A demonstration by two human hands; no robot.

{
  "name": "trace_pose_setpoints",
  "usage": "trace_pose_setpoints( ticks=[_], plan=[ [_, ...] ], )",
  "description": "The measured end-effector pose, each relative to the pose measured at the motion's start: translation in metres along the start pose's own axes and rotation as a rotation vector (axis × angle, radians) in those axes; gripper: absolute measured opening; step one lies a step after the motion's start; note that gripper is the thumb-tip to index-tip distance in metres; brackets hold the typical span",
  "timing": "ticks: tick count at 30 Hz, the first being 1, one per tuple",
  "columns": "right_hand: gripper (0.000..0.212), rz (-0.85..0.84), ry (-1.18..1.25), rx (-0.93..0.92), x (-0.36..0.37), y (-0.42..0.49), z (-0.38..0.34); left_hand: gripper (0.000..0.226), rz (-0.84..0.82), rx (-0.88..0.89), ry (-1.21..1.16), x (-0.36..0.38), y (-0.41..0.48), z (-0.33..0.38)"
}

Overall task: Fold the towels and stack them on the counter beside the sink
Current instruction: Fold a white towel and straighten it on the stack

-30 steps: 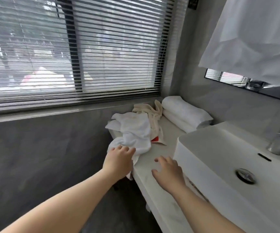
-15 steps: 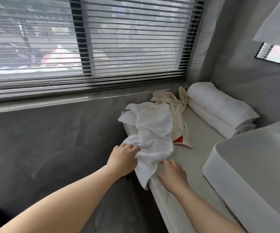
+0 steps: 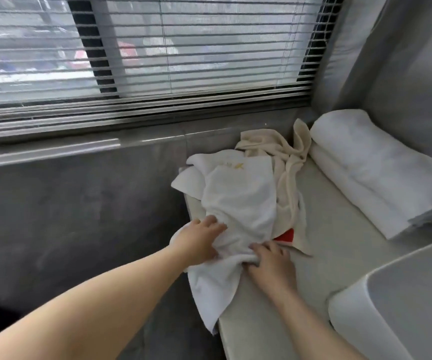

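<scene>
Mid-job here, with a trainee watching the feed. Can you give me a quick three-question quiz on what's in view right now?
1. True or false: the crumpled white towel lies wholly on the counter.
2. Look at the left hand and the right hand. Which grips that towel? A, left only; B, right only; C, both.
3. Fill in: the loose towel behind the white one is ___ in colour.

Key: 1 false, one end hangs off the counter edge; 2 C; 3 cream.
</scene>
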State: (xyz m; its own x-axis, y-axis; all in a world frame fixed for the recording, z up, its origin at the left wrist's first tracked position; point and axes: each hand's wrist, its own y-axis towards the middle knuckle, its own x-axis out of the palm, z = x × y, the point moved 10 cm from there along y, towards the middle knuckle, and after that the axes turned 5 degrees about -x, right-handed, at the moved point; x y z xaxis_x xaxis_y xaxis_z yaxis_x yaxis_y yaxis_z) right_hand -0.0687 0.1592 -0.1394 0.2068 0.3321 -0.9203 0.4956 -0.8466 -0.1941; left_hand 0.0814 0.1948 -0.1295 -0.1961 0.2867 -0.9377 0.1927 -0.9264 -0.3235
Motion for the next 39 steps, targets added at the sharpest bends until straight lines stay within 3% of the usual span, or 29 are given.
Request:
trace_pose_setpoints(
  ticks=[3, 6, 11, 15, 21, 23, 28, 39],
  plan=[
    [0.029, 0.043, 0.06, 0.023, -0.003, 0.003, 0.004, 0.043, 0.054, -0.018, 0.009, -0.005, 0.001, 0.004],
    [0.028, 0.054, 0.058, 0.027, -0.004, 0.005, 0.004, 0.035, 0.075, -0.031, -0.029, -0.006, 0.002, 0.005],
    [0.025, 0.092, 0.243, 0.097, -0.007, 0.01, 0.004, 0.028, 0.186, -0.063, -0.33, -0.026, 0.002, -0.009],
    [0.008, 0.182, 0.513, 0.113, -0.017, 0.007, -0.008, 0.027, 0.284, -0.079, -0.534, -0.047, -0.012, -0.021],
    [0.023, 0.274, 0.687, 0.022, -0.046, -0.007, -0.038, 0.019, 0.438, -0.097, -0.758, -0.07, -0.048, -0.034],
    [0.028, 0.284, 0.71, -0.007, -0.052, -0.022, -0.047, 0.018, 0.477, -0.096, -0.776, -0.075, -0.065, -0.034],
    [0.017, 0.321, 0.744, -0.017, -0.056, -0.077, -0.057, 0.013, 0.526, -0.088, -0.796, -0.075, -0.115, -0.029],
    [0.008, 0.342, 0.785, 0.069, -0.024, -0.24, -0.036, 0.018, 0.497, 0.0, -0.838, -0.034, -0.246, 0.027]
  ],
)
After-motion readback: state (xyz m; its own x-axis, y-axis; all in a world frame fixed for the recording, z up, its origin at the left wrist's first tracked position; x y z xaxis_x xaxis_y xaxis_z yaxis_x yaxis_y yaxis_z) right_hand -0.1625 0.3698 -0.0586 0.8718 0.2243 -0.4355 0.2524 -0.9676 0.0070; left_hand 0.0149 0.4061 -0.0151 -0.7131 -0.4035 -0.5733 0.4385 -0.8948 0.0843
